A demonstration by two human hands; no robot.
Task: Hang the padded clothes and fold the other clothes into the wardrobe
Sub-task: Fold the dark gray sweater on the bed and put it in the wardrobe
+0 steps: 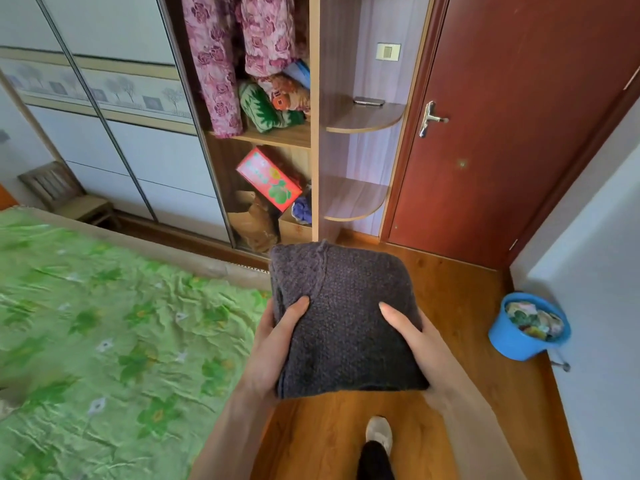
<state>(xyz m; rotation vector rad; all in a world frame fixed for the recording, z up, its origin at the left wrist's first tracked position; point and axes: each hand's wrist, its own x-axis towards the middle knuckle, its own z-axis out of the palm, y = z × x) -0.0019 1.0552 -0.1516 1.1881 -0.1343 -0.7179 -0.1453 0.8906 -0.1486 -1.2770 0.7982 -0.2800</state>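
While pink floral padded garments [221,64] already hang inside the open wooden wardrobe [313,116], the folded dark grey knitted sweater [346,317] remains unshelved before it, gripped by left hand [273,344] and right hand [419,344].

Bed [104,323]: green floral sheet, wrinkled. Wood floor [467,306]: blue bucket [519,344] by right wall. Wardrobe shelf [277,137]: green knit bundle [263,110], orange-patterned bundle [291,93]. Wardrobe bottom: red box [268,178] tilted, brown bag [256,223]. Upper corner shelf [360,117]: phone [369,101].
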